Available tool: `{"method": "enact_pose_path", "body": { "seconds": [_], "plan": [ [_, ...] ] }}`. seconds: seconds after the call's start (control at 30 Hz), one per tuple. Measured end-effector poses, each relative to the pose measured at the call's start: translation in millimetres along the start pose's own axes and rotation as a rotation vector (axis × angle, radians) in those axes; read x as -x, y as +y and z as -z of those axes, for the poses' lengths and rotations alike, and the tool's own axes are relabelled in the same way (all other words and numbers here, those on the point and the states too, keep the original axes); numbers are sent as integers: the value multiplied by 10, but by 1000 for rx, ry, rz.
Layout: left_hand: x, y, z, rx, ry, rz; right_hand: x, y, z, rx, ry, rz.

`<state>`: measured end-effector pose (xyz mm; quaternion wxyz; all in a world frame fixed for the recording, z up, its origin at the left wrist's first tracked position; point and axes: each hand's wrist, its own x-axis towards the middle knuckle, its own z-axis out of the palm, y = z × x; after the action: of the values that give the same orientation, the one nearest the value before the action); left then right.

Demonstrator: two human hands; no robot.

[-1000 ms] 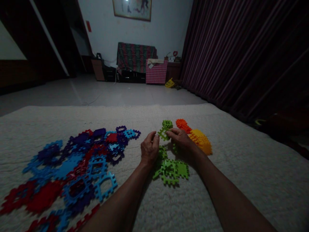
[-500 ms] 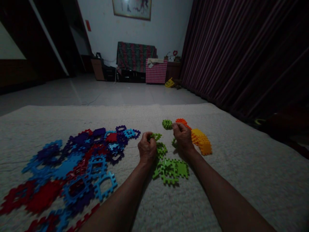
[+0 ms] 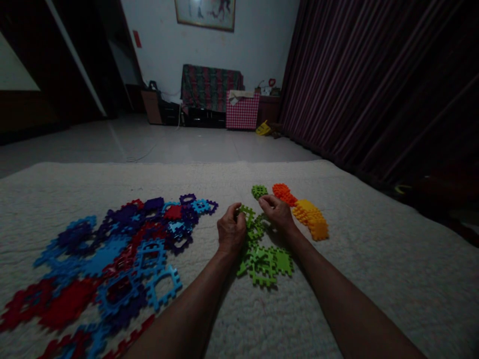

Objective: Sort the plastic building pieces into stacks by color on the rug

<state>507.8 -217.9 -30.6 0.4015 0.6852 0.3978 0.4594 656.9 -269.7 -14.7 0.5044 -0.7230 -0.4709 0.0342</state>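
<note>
Left hand [image 3: 232, 229] curled at a lime-green toothed plastic frame [image 3: 247, 213]

Thumb and fingers pinch the frame's edge, nearly closed. The right hand [image 3: 277, 213] has bent fingers (how tightly, or on what, I cannot tell) just short of a small lime-green toothed plastic stack [image 3: 259, 191]. Loose lime-green plastic pieces [image 3: 283, 262] lie between the wrists.

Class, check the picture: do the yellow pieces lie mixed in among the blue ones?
No, the yellow pieces lie right of the right hand, while the blue pieces lie left of the left hand.
</note>
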Motion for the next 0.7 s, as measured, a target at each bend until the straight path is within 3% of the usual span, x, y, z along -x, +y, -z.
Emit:
{"method": "enact_pose_path", "body": {
  "seconds": [0.17, 0.3, 0.4, 0.57, 0.7],
  "plan": [
    [6, 0, 12, 39, -1, -18, 35, -97, 31, 17, -156, 217],
    [11, 0, 12, 69, -9, -26, 51, -109, -39, 29, -228, 264],
    [8, 5, 8, 73, 12, -21, 10, -56, -20, 23, -151, 212],
    [-5, 6, 6, 57, 7, 8, -71, 180, 118, 115, 153, 150],
    [-15, -16, 3, 37, 4, 1, -59, 385, 185, 235, 96, 204]
  ]
}}
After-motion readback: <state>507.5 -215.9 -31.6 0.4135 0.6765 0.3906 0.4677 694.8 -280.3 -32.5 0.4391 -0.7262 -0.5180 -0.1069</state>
